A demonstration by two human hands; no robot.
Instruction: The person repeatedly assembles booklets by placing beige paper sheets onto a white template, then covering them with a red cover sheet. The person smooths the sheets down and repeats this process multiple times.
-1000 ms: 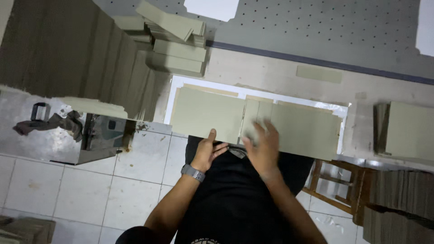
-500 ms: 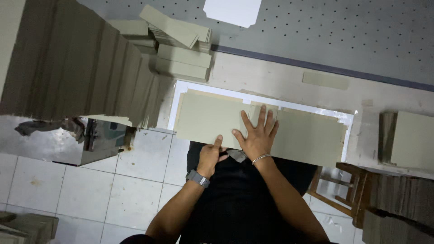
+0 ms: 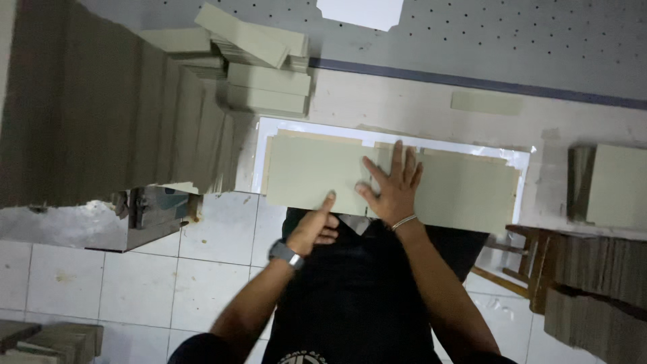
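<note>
Centre of frame: a long pale grey-green board [image 3: 317,172] lies flat on a white sheet [image 3: 269,128], which sits on the beige table [image 3: 391,101]. The board's near edge runs along the table edge, above the person's dark shirt [image 3: 350,296].

Right hand [image 3: 389,187]: palm down on the board's middle, fingers spread wide, pressing flat; grips nothing. Thin band at the wrist.

Left hand [image 3: 315,226]: at the board's near edge, just below centre. Fingers curled in, one digit raised so its tip touches the edge. Whether it pinches the board, cannot tell. Watch [image 3: 286,253] on the wrist.

Upper left: loose stack of similar boards [image 3: 266,84], some askew. Far left: tall leaning pile [image 3: 101,108]. Right edge: another block of boards [image 3: 617,185]. Lower right: wooden stool [image 3: 522,263]. Floor of white tiles [image 3: 135,283] below.
</note>
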